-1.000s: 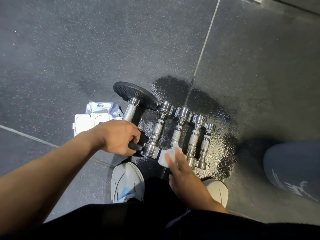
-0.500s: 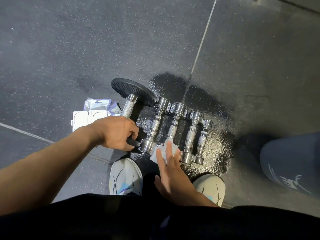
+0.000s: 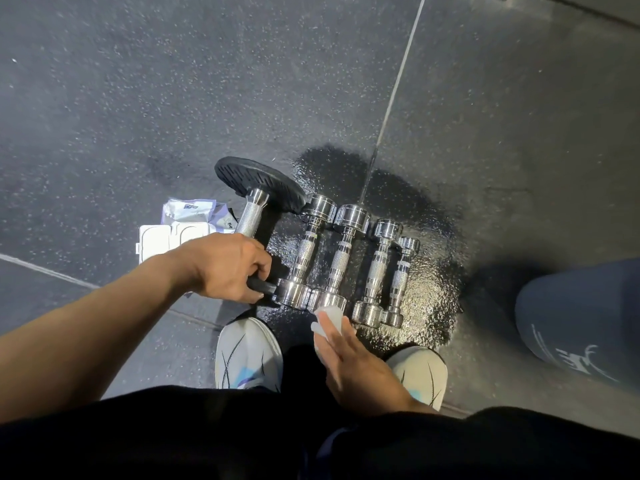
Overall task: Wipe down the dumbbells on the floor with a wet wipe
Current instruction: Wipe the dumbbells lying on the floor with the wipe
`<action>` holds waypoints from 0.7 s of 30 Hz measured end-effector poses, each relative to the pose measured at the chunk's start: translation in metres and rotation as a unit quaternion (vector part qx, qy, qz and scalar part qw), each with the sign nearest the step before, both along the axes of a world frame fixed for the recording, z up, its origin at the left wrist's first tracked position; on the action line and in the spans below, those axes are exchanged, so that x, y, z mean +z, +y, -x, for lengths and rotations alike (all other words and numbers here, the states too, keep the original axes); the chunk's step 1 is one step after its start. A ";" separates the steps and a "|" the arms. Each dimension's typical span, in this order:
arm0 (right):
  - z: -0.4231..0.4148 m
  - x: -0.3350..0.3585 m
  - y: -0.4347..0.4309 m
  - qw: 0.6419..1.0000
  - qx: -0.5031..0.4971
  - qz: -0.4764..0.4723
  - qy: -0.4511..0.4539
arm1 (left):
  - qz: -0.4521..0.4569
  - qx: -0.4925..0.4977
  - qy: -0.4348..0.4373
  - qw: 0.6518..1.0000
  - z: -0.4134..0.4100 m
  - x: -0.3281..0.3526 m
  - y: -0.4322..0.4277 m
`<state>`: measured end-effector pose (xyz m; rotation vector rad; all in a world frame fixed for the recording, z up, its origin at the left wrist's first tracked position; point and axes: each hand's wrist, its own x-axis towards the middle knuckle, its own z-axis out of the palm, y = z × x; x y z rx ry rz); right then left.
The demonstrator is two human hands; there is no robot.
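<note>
Your left hand (image 3: 225,268) has its fingers clamped on the plate dumbbell (image 3: 254,206). Your right hand (image 3: 356,362) has its fingers together, pressing a wet wipe (image 3: 327,315) against the near head of a chrome dumbbell (image 3: 341,258).

Wipes pack (image 3: 194,211), left of the dumbbells (image 3: 346,261): small blue print, too blurred to read.
Blue cylinder (image 3: 581,317), right of the dumbbells: white logo marks, not legible.
Readable text: none.

four dumbbells (image 3: 349,268) side by side, wipe pack (image 3: 173,237) left
</note>
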<state>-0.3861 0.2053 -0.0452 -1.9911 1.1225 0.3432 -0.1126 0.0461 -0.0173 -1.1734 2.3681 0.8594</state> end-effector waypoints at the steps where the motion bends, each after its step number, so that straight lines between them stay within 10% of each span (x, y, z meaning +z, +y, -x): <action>1: 0.003 0.001 -0.001 1.000 -0.006 0.009 -0.011 | 0.001 0.000 0.001 1.000 0.000 0.000 0.000; 8: 0.023 -0.004 -0.010 0.967 -0.086 0.201 -0.128 | 0.000 0.006 0.004 1.000 0.000 0.000 0.001; 21: 0.012 -0.031 -0.035 0.948 -0.043 0.314 0.011 | 0.001 0.007 0.005 1.000 0.003 0.009 0.001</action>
